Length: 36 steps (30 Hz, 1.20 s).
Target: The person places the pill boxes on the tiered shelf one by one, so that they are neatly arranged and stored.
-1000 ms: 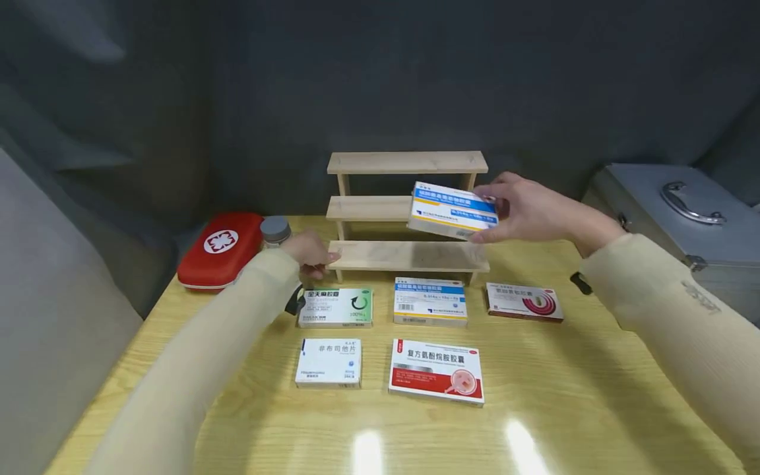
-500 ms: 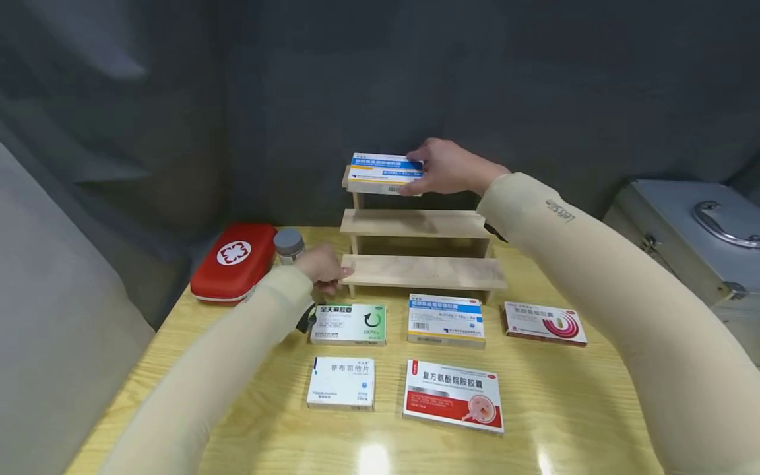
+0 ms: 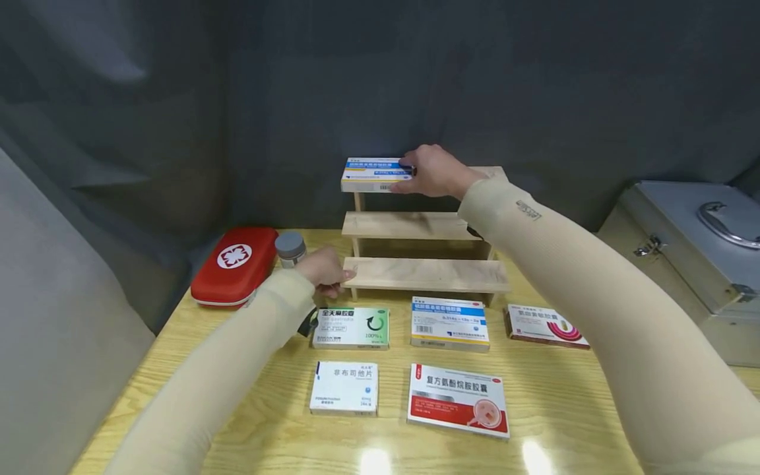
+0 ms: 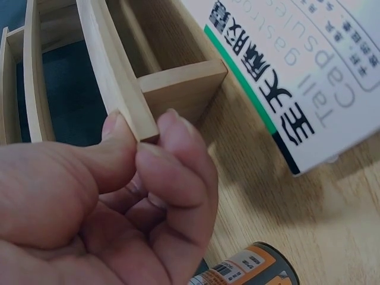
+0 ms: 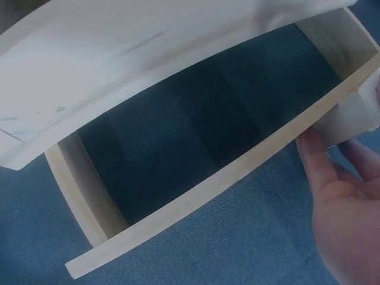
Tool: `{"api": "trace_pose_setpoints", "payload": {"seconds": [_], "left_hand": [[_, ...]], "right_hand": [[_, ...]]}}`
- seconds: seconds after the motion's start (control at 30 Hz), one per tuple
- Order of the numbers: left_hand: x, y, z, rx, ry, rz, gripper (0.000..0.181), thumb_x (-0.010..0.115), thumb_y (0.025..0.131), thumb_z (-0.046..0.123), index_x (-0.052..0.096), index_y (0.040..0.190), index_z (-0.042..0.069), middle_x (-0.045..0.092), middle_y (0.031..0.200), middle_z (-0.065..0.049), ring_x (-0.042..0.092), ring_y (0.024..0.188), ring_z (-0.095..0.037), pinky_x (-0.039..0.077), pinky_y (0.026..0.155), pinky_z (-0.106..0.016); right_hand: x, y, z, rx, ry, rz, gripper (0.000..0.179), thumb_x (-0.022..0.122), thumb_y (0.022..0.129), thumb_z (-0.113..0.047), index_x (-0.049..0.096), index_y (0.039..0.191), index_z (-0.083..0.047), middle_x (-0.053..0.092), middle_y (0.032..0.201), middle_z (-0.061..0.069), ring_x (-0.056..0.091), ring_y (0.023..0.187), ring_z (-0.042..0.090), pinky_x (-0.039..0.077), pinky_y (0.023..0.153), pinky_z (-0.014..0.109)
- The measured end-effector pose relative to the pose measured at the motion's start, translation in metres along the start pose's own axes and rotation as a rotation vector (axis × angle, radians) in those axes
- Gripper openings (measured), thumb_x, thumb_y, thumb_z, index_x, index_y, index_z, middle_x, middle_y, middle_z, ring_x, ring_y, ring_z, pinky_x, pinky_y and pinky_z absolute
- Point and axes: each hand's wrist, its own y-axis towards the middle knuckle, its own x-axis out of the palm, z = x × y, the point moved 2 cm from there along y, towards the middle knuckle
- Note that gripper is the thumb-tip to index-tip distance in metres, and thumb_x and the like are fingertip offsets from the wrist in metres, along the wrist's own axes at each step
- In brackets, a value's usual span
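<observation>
1. Dark cloth [image 3: 380,79] behind a wooden table [image 3: 267,409], as I view it remotely; a three-tier rack [image 3: 386,224] stands toward the back.
2. Right hand [image 3: 436,171]: I have its thumb and fingers gripping the right end of the blue box [image 3: 371,175].
3. Blue box: label toward me, at the left end of the top shelf [image 3: 489,173]; I cannot tell whether its whole base rests there.
4. Left hand [image 3: 323,270]: I pinch the left end of the lowest shelf [image 3: 427,274] between thumb and fingers. Beside it, the bottle [image 3: 291,247], then the red case [image 3: 228,267].
5. Before the rack, left to right: green box [image 3: 351,328], second blue box [image 3: 449,323], maroon box [image 3: 546,325].
6. Nearer me: white box [image 3: 344,389], left; red box [image 3: 458,400], right.
7. Far right: metal case [image 3: 683,244].
</observation>
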Motion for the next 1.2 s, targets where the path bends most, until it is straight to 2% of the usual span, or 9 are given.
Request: {"api": "trace_pose_setpoints", "payload": {"seconds": [0.23, 0.33, 0.4, 0.47, 0.6, 0.7, 0.87, 1.03, 1.2], "left_hand": [[0.002, 0.004, -0.001, -0.009, 0.014, 0.000, 0.036, 0.065, 0.098, 0.026, 0.072, 0.079, -0.004, 0.067, 0.065, -0.009, 0.061, 0.050, -0.012, 0.052, 0.059, -0.027], [0.003, 0.006, -0.002, -0.009, 0.004, 0.004, 0.037, 0.065, 0.098, 0.026, 0.072, 0.079, -0.005, 0.066, 0.065, -0.009, 0.061, 0.049, -0.012, 0.052, 0.057, -0.026], [0.003, 0.007, -0.002, -0.012, 0.005, 0.007, 0.037, 0.065, 0.098, 0.027, 0.072, 0.079, -0.004, 0.066, 0.065, -0.009, 0.060, 0.049, -0.012, 0.052, 0.058, -0.027], [0.002, 0.007, -0.002, -0.015, 0.010, 0.007, 0.037, 0.065, 0.098, 0.027, 0.072, 0.079, -0.004, 0.066, 0.065, -0.009, 0.060, 0.050, -0.012, 0.052, 0.059, -0.028], [0.002, 0.009, -0.002, -0.019, 0.025, 0.003, 0.037, 0.064, 0.098, 0.028, 0.071, 0.079, -0.003, 0.067, 0.067, -0.010, 0.061, 0.052, -0.013, 0.052, 0.062, -0.029], [0.002, 0.011, -0.002, -0.014, 0.038, -0.002, 0.037, 0.063, 0.098, 0.029, 0.071, 0.079, -0.002, 0.069, 0.069, -0.010, 0.063, 0.053, -0.013, 0.053, 0.063, -0.030], [0.001, 0.014, -0.002, -0.005, 0.043, -0.007, 0.037, 0.063, 0.099, 0.028, 0.071, 0.080, -0.002, 0.070, 0.072, -0.011, 0.063, 0.054, -0.013, 0.055, 0.066, -0.031], [-0.004, 0.019, -0.003, 0.012, 0.067, -0.015, 0.038, 0.062, 0.100, 0.028, 0.071, 0.080, -0.003, 0.068, 0.069, -0.010, 0.063, 0.053, -0.013, 0.053, 0.061, -0.028], [-0.012, 0.025, -0.003, 0.010, 0.074, -0.026, 0.038, 0.061, 0.100, 0.029, 0.070, 0.081, -0.003, 0.068, 0.069, -0.009, 0.062, 0.054, -0.012, 0.050, 0.057, -0.026]], "right_hand": [[0.001, 0.005, 0.001, 0.008, -0.018, -0.010, 0.067, 0.069, 0.092, -0.047, 0.055, 0.139, -0.002, 0.063, 0.117, 0.015, 0.055, 0.093, 0.027, 0.046, 0.085, 0.040], [0.000, 0.006, 0.002, 0.019, -0.008, -0.012, 0.065, 0.069, 0.092, -0.046, 0.056, 0.138, -0.002, 0.063, 0.116, 0.014, 0.055, 0.093, 0.027, 0.046, 0.084, 0.040], [0.001, 0.006, 0.003, 0.033, 0.003, -0.017, 0.067, 0.068, 0.092, -0.046, 0.053, 0.140, -0.002, 0.061, 0.123, 0.016, 0.055, 0.099, 0.029, 0.045, 0.089, 0.042], [0.002, 0.007, 0.003, 0.051, 0.010, -0.024, 0.070, 0.067, 0.093, -0.046, 0.049, 0.144, -0.002, 0.055, 0.136, 0.018, 0.054, 0.112, 0.032, 0.043, 0.099, 0.044], [0.006, 0.006, 0.003, 0.066, 0.011, -0.023, 0.072, 0.065, 0.095, -0.044, 0.042, 0.148, -0.002, 0.035, 0.154, 0.021, 0.037, 0.137, 0.039, 0.029, 0.113, 0.050], [0.007, 0.005, 0.003, 0.048, 0.001, -0.004, 0.070, 0.065, 0.095, -0.041, 0.043, 0.147, 0.000, 0.033, 0.155, 0.023, 0.033, 0.140, 0.041, 0.026, 0.115, 0.050], [0.001, -0.001, 0.002, -0.009, -0.034, 0.041, 0.067, 0.065, 0.095, -0.042, 0.048, 0.143, 0.003, 0.039, 0.151, 0.025, 0.038, 0.137, 0.041, 0.029, 0.113, 0.049], [-0.014, -0.021, -0.006, -0.038, 0.006, 0.086, 0.063, 0.064, 0.096, -0.043, 0.053, 0.141, 0.000, 0.046, 0.147, 0.019, 0.046, 0.133, 0.034, 0.035, 0.110, 0.049], [-0.034, -0.066, -0.025, -0.053, 0.040, 0.121, 0.054, 0.064, 0.097, -0.039, 0.057, 0.139, -0.007, 0.053, 0.142, 0.012, 0.059, 0.117, 0.027, 0.046, 0.099, 0.046]]}}
